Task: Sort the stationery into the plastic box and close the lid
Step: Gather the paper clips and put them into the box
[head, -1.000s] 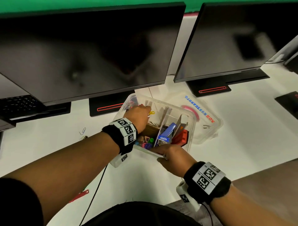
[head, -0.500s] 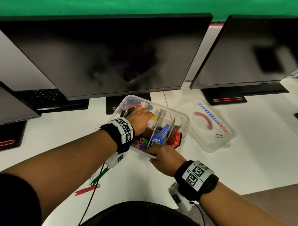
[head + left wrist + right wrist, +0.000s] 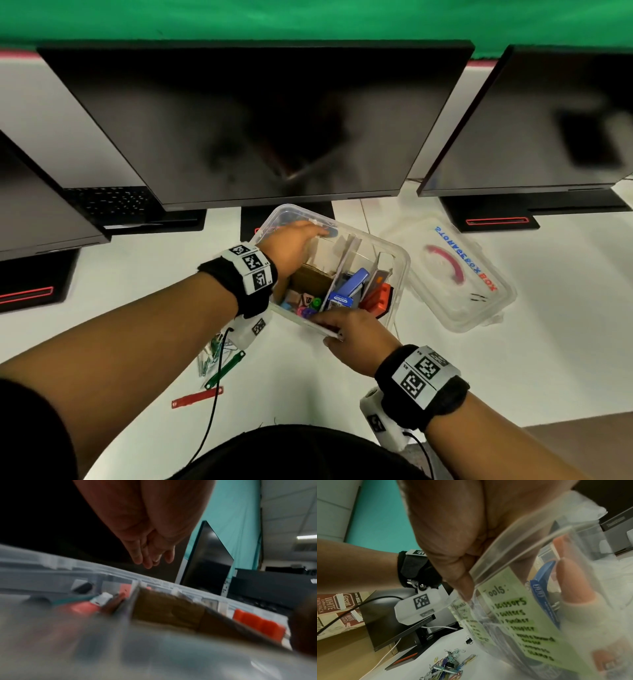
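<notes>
**Fig.** Clear plastic box (image 3: 399,274) stands open on the white desk (image 3: 531,359), just near of the centre monitor (image 3: 260,130). Its lid (image 3: 459,284) lies flat just right of the box.

- **L hand** (image 3: 291,246): over the box's far-left part, fingers (image 3: 137,555) straight and bunched, gripping nothing visible.
- **R hand** (image 3: 354,337): pinches the box's near wall at the rim, w/ thumb (image 3: 462,582) outside and a finger (image 3: 573,582) inside, seen thru the plastic.
- **Near wall:** carries a green label (image 3: 518,618) headed "Tools".
- **Inside, betw. dividers:** cardboard (image 3: 313,279), small coloured pieces (image 3: 305,305) at near left, blue stapler (image 3: 352,284) at centre, red-orange item (image 3: 378,296) at right.
- **On desk, left and near of box:** paper clips (image 3: 209,353), green strip (image 3: 226,368), red strip (image 3: 197,399).
</notes>
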`<control>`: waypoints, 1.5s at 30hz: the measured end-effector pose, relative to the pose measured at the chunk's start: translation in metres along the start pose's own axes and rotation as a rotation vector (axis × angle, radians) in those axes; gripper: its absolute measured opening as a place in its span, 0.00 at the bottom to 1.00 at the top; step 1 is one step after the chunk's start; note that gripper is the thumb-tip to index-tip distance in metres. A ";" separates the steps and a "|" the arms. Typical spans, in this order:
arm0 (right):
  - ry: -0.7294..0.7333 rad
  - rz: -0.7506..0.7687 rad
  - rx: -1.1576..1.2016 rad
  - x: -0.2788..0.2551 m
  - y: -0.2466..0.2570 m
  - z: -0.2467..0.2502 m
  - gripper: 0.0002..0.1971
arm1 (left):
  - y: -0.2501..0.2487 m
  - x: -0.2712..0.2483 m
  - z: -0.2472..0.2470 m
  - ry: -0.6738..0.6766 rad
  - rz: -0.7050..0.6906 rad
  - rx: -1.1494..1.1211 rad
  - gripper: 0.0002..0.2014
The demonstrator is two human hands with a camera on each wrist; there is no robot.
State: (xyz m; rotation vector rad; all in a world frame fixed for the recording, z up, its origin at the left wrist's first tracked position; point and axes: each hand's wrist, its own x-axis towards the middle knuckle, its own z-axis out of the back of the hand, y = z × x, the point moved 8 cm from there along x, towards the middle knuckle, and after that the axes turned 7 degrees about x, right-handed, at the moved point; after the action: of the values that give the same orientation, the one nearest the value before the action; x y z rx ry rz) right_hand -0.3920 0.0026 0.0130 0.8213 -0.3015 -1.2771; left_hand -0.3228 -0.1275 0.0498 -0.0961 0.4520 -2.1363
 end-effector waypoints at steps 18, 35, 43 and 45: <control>-0.028 0.272 -0.132 0.061 0.122 -0.049 0.05 | 0.197 -0.140 -0.014 0.248 0.259 0.086 0.14; 0.253 -0.069 -0.360 0.084 0.057 -0.173 0.14 | 0.187 -0.186 -0.100 0.513 -0.333 0.291 0.17; 0.116 -0.120 -0.326 0.091 0.058 -0.170 0.06 | 0.199 -0.180 -0.101 0.461 -0.369 0.369 0.08; 0.091 -0.147 -0.285 0.091 0.056 -0.167 0.06 | 0.201 -0.181 -0.103 0.465 -0.354 0.391 0.09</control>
State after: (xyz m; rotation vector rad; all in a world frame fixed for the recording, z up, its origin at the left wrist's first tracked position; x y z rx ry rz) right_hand -0.2204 -0.0162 -0.0851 0.6631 0.0157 -1.3769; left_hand -0.0863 -0.0536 -0.0988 0.5925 0.2838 -2.5597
